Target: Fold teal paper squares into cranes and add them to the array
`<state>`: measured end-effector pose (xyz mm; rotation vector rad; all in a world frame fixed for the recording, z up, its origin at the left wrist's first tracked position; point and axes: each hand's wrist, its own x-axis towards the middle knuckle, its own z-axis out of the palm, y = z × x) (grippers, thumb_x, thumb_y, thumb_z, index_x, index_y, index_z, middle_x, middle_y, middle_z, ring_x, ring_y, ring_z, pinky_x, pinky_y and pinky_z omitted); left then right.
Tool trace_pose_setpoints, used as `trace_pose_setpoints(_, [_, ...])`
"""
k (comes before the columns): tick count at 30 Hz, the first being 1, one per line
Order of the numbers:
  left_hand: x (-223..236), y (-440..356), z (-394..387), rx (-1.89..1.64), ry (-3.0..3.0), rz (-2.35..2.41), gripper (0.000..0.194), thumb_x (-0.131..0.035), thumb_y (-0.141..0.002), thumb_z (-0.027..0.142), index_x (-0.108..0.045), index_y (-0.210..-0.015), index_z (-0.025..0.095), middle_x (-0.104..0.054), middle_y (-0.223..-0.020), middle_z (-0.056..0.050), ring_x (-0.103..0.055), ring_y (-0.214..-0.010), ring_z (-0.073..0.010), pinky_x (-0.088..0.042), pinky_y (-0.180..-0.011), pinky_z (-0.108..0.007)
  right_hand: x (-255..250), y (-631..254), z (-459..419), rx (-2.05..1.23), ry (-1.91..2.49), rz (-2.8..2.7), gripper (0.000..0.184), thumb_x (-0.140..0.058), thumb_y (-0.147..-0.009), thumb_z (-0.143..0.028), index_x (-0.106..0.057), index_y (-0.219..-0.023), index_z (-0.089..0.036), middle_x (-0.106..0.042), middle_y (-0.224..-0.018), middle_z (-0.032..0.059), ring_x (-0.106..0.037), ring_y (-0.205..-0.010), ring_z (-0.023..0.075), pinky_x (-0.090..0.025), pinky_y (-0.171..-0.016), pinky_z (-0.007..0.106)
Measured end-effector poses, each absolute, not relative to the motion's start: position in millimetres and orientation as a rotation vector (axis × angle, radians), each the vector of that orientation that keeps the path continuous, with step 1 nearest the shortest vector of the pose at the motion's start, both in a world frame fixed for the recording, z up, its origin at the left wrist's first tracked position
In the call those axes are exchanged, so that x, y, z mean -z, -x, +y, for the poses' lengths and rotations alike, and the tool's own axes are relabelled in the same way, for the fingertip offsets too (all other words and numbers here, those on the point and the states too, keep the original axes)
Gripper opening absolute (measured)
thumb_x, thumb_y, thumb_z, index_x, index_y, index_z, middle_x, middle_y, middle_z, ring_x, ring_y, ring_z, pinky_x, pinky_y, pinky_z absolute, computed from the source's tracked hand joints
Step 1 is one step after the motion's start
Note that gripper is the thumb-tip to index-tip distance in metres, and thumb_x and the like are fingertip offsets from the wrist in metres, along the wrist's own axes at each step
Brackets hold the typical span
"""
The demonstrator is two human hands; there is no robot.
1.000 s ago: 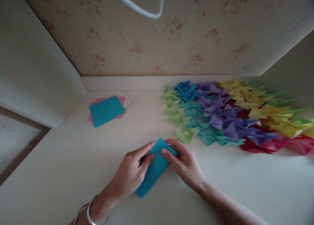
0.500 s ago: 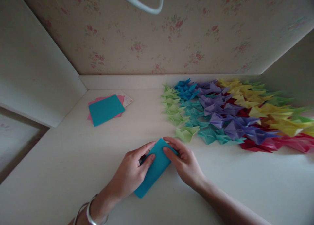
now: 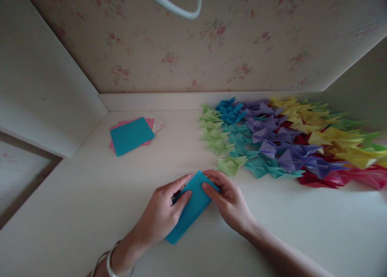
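Observation:
A blue sheet of folding paper (image 3: 193,206), doubled into a narrow rectangle, lies slanted between my hands just above the white table. My left hand (image 3: 165,210) grips its left long edge, thumb on top and the other fingers partly hidden behind it. At the upper right end, my right hand (image 3: 225,196) pinches the paper, its thumb resting on the face and fingers curled behind the short edge. Beyond my hands stands a light green folded paper figure (image 3: 231,165), the nearest of many. Silver bangles (image 3: 111,261) circle my left wrist.
Back left lies a stack of flat paper with a teal sheet (image 3: 132,137) on top and pink sheets beneath. Rows of folded purple figures (image 3: 292,158), yellow figures (image 3: 338,138) and red figures (image 3: 320,178) cover the right side. A white cable (image 3: 181,12) hangs before the floral wall (image 3: 169,59).
Both hands keep almost the same hold on the blue paper. The whole view has shifted very slightly; nothing else has visibly moved.

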<state>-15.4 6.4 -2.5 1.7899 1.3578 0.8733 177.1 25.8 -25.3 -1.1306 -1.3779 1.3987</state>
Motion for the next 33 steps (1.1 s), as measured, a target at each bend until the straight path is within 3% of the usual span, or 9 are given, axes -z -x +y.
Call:
trace_pose_setpoints(11, [6.2, 16.5, 7.8, -0.839, -1.794, 1.326, 0.038, -0.057, -0.095, 0.023, -0.06, -0.132, 0.028, -0.068, -0.131, -0.001, -0.064, -0.118, -0.019, -0.05, -0.104, -0.032, 25.2, -177.1, 27.0, -1.341, 1.179, -1.43, 0.022, -0.061, -0.092, -0.032, -0.068, -0.11, -0.022, -0.075, -0.101, 0.0059, -0.068, -0.098, 0.0225, -0.054, -0.082, 0.031])
trace_pose_setpoints(33, [5.3, 17.0, 6.0, -0.81, -1.837, 1.322, 0.037, -0.052, -0.098, 0.025, -0.058, -0.134, 0.026, -0.069, -0.127, -0.004, -0.065, -0.114, -0.0174, -0.05, -0.1, -0.028, 22.4, -178.8, 27.4, -1.246, 1.215, -1.522, 0.03, -0.06, -0.092, -0.032, -0.072, -0.119, -0.026, -0.075, -0.113, 0.0042, -0.069, -0.105, 0.0264, -0.057, -0.086, 0.036])
